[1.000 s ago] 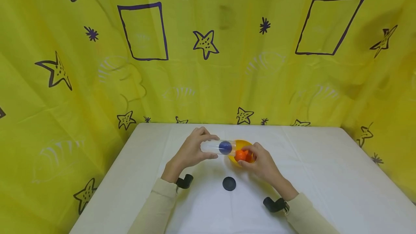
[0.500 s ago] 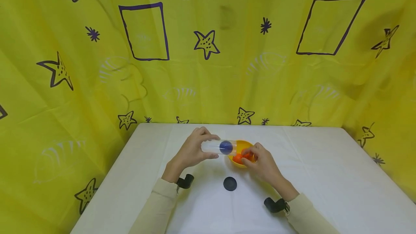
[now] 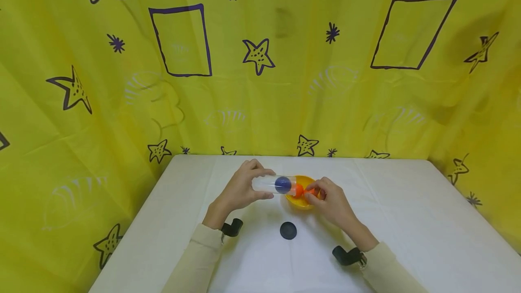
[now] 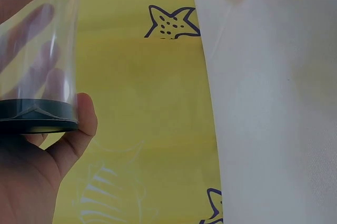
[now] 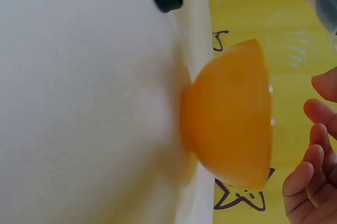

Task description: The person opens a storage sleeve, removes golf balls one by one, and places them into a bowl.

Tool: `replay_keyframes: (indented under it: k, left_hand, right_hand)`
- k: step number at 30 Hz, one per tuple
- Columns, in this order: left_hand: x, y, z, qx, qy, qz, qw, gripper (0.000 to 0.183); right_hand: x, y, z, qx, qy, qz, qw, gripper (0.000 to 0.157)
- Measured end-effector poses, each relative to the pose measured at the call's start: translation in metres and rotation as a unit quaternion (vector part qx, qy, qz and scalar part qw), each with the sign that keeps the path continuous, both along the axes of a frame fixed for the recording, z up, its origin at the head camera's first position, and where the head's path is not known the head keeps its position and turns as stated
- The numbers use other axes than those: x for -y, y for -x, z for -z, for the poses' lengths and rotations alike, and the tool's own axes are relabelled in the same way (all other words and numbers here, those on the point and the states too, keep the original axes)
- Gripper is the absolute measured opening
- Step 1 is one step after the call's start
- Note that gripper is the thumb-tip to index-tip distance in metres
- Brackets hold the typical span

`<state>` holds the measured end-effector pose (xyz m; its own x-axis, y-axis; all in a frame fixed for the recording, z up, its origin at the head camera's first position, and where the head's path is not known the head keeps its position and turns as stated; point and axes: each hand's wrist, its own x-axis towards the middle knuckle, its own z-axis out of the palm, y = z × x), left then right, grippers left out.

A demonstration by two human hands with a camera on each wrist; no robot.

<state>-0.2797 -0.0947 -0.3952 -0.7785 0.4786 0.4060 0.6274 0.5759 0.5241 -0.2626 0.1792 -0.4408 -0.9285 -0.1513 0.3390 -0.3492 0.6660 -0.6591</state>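
Observation:
My left hand (image 3: 240, 186) grips a clear tube (image 4: 63, 71) around its black-capped end (image 4: 39, 116). The tube lies nearly level, with a dark blue ball (image 3: 282, 185) inside near the far end. That end overlaps the left rim of a yellow-orange bowl (image 5: 231, 124) in the head view. Just beyond the tube's end shows an orange ball (image 3: 299, 191), and more orange (image 3: 312, 191) appears at my right fingertips. My right hand (image 3: 331, 200) is over the bowl's right side, thumb and fingers bent. Whether it pinches an orange piece, I cannot tell.
A round black cap (image 3: 288, 230) lies on the white table (image 3: 252, 257), nearer to me than the bowl. Behind the table hangs a yellow curtain (image 3: 285, 112) with starfish drawings. Black wrist mounts (image 3: 346, 255) sit by both sleeves.
The right hand has drawn slightly to the right. The orange ball sank lower in the bowl view, then came up beside the tube's end. The left hand and tube stay nearly still.

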Motion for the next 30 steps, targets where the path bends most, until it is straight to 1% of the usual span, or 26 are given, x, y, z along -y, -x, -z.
replay_keyframes:
  k: [5, 10, 13, 23, 26, 30]
  left_hand:
    - [-0.002, 0.0, -0.001, 0.007, 0.0, 0.003, 1.0, 0.046]
    - [-0.003, -0.001, -0.001, -0.003, 0.005, 0.004, 1.0, 0.046]
    - [-0.003, -0.001, 0.0, -0.01, 0.009, 0.004, 0.9999, 0.046]
    - [-0.005, -0.001, 0.001, -0.008, 0.019, 0.002, 0.9998, 0.046]
    - [-0.006, -0.002, 0.0, -0.006, 0.022, 0.004, 0.9997, 0.045]
    - [-0.008, -0.004, -0.001, -0.009, 0.029, 0.001, 0.9995, 0.044]
  right_hand:
    - [-0.001, -0.005, -0.008, -0.002, 0.026, -0.018, 0.999, 0.016]
    - [0.001, -0.007, -0.015, 0.029, 0.045, -0.041, 0.998, 0.021]
    - [0.002, -0.009, -0.018, 0.039, 0.049, -0.054, 0.997, 0.027]
    - [0.004, -0.013, -0.024, 0.027, 0.06, -0.109, 0.992, 0.043]
    - [0.004, -0.013, -0.024, 0.022, 0.062, -0.12, 0.991, 0.047]
    - [0.004, -0.013, -0.024, 0.02, 0.06, -0.125, 0.99, 0.047]
